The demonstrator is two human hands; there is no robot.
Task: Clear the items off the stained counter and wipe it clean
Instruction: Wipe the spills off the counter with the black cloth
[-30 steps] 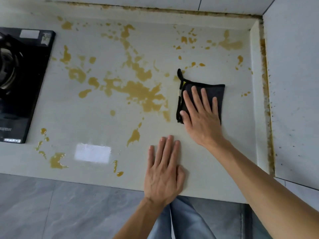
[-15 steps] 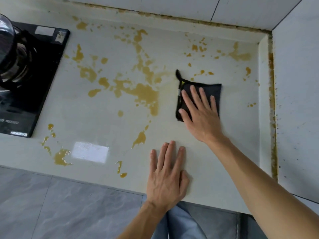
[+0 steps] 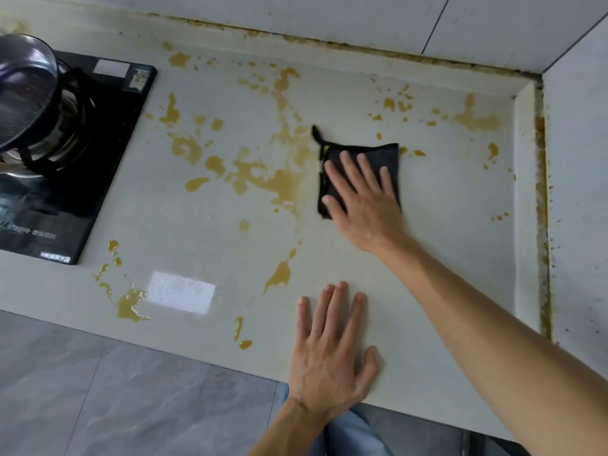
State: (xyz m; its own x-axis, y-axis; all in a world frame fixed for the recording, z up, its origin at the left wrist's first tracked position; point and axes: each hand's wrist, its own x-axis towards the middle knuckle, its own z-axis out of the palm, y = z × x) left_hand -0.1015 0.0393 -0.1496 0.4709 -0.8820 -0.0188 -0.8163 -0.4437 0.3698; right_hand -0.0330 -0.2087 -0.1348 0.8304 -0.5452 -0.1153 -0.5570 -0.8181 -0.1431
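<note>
A right hand [image 3: 365, 205] presses flat, fingers straight, on a folded square of dark cloth [image 3: 386, 156] amid glossy amber stains [image 3: 279, 182] on the pale, smooth desk [image 3: 454, 225]. The left hand [image 3: 332, 350] lies open, gripping nothing, at the desk's front edge.

Counter [image 3: 444, 232]: pale, with yellow-brown spills [image 3: 279, 182] across the middle and back.
Cloth [image 3: 388, 156]: black, flat on the counter, just right of the big spill.
Right hand [image 3: 365, 199]: flat on the cloth, fingers straight.
Left hand [image 3: 329, 350]: flat on the counter's front edge.
Stove [image 3: 98, 153]: black, at the left, with a pot [image 3: 23, 90] on it.
</note>
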